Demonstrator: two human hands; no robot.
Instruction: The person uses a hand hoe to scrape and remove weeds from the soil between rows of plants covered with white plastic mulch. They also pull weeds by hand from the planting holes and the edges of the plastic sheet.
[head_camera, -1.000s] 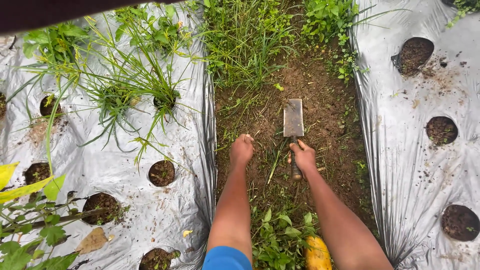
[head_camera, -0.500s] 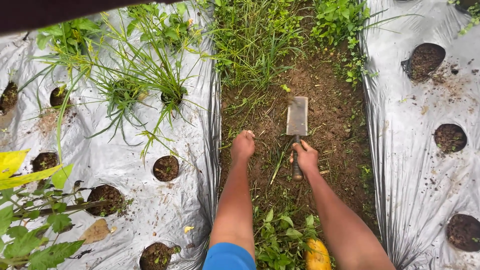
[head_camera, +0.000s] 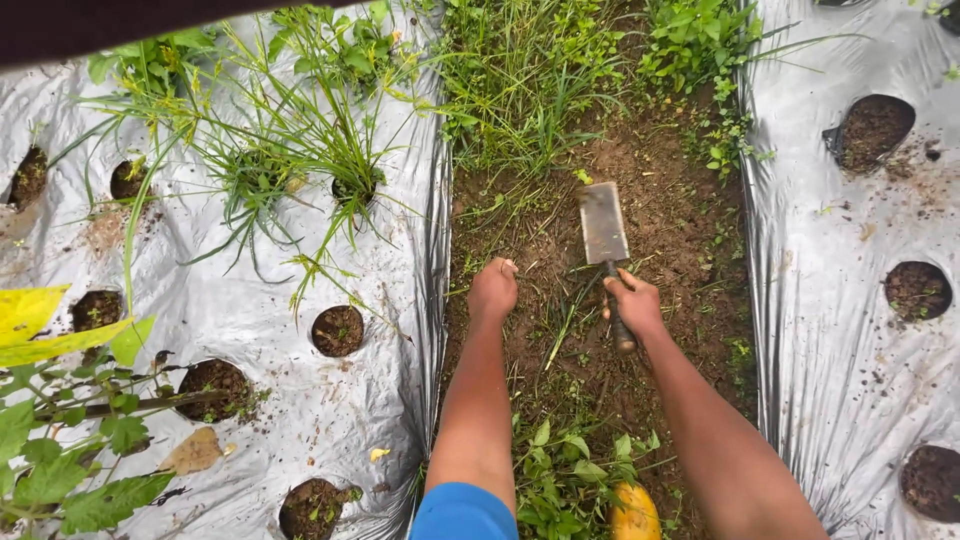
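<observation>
A: How far along are you?

B: Left to right: your left hand (head_camera: 492, 290) is closed into a fist on the soil, holding nothing I can make out. Just right of it, your right hand (head_camera: 634, 305) grips the handle of the flat-bladed hoe (head_camera: 604, 222), blade lying beyond your knuckles.

A: And the ground?

B: The furrow (head_camera: 680, 230) around both hands looks scraped bare; the weeds (head_camera: 520, 80) beyond the blade stand uncut.

A bare soil furrow (head_camera: 660, 250) runs between 2 silver plastic mulch sheets (head_camera: 250, 330) (each punched with round planting holes); weeds (head_camera: 520, 80) and grass lie on it.
</observation>
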